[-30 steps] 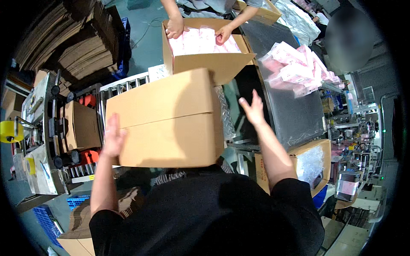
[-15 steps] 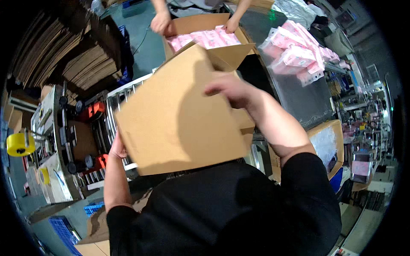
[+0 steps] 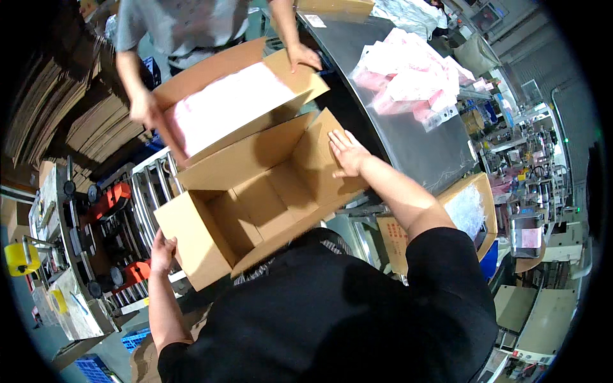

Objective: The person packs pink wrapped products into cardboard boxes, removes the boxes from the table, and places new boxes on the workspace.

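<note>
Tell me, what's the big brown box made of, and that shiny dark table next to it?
The open box looks like corrugated cardboard: matte brown, with stiff folded flaps. The table seems to be metal, probably steel: its smooth grey top gives off a dull shine. The pink packs on it look wrapped in clear, glossy plastic.

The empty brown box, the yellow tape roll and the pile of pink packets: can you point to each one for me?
empty brown box [image 3: 255, 207], head view, on its bare inside bottom.
yellow tape roll [image 3: 17, 258], head view, on its outer yellow side.
pile of pink packets [image 3: 412, 80], head view, on the middle of the heap.
</note>
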The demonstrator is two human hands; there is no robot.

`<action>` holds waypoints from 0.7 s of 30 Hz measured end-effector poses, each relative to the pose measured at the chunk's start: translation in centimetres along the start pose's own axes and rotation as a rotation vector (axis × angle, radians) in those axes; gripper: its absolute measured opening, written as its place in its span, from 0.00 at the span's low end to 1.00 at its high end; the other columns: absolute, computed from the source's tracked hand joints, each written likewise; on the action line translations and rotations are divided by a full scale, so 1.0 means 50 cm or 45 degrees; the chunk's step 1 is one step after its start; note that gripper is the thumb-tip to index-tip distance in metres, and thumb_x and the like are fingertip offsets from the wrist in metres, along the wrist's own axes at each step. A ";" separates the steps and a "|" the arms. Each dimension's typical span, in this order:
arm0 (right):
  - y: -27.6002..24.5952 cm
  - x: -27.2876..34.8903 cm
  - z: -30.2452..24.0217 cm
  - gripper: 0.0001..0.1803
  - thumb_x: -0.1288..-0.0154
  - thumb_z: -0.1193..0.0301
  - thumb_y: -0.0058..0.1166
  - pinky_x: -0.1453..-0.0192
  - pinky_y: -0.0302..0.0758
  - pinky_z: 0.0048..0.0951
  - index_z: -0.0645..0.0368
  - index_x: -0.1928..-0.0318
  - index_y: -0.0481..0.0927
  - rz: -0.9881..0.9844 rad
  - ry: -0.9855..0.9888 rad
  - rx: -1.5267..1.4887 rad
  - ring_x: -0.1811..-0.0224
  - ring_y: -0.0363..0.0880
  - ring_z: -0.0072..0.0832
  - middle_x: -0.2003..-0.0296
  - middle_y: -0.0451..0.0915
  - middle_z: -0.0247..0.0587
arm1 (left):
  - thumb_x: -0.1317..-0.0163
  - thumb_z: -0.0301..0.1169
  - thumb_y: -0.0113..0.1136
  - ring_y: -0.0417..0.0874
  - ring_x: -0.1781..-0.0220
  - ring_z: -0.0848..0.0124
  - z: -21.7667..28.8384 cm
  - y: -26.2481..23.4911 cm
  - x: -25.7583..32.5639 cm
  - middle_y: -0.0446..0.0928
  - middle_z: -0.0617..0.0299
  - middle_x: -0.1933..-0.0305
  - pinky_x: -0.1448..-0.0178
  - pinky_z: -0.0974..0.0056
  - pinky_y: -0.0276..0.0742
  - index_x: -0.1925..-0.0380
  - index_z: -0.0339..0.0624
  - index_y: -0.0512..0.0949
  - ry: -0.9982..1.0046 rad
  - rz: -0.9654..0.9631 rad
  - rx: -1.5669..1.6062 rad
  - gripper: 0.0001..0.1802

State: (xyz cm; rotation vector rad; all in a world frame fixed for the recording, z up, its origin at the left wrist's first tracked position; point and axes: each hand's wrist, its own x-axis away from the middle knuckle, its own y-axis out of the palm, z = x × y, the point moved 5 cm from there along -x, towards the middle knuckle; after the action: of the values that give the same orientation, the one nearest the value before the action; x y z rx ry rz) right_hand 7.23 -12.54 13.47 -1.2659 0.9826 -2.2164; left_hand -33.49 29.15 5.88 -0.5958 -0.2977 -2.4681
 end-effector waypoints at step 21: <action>0.238 0.152 0.748 0.32 0.43 0.61 0.60 0.36 0.69 0.44 0.55 0.38 0.71 1.163 0.692 -1.058 0.40 0.72 0.49 0.43 0.73 0.53 | 0.37 0.26 0.58 0.74 0.43 0.51 0.444 0.802 -0.249 0.74 0.45 0.48 0.40 0.55 0.70 0.48 0.38 0.76 0.911 0.273 -1.773 0.17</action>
State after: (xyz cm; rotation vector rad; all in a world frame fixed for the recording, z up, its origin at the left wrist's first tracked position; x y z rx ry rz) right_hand 35.61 -39.40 21.81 -0.2287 2.2626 -1.4116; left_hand 6.75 10.19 22.46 -0.1434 1.7284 -2.1501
